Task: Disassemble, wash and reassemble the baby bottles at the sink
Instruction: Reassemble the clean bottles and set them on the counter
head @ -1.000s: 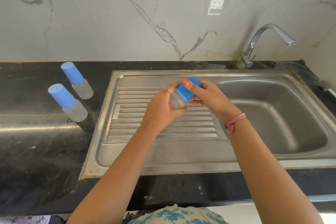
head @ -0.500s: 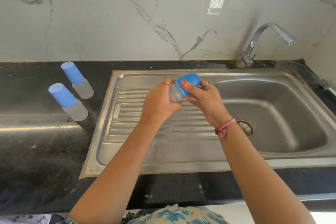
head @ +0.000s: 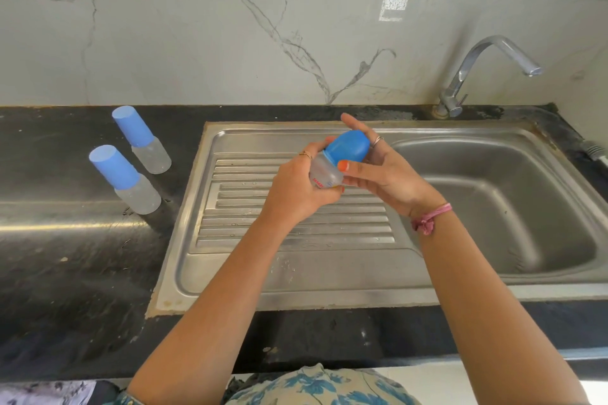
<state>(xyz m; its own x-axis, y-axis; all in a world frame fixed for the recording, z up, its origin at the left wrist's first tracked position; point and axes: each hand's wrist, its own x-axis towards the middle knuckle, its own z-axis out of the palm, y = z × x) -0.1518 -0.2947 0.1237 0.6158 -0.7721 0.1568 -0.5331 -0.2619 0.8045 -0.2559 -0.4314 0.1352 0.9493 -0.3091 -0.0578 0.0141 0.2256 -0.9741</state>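
A small clear baby bottle [head: 324, 173] with a blue cap [head: 347, 148] is held tilted above the steel drainboard [head: 296, 227]. My left hand [head: 296, 187] grips the clear body from below and behind. My right hand [head: 381, 168] holds the blue cap, thumb on its near side and fingers behind it; the index finger sticks up straight. Two more capped bottles [head: 126, 179] [head: 143, 140] stand upright on the black counter to the left of the sink.
The sink basin [head: 493, 207] lies to the right, with a chrome tap [head: 473, 69] behind it, spout turned right and no water running. The black counter [head: 65, 256] runs along the left and front. A marble wall [head: 230, 26] backs it all.
The right hand has turned round the blue cap, wrist dropping and thumb sliding lower on it. The bottle has tipped a little more upright. The left hand keeps its grip.
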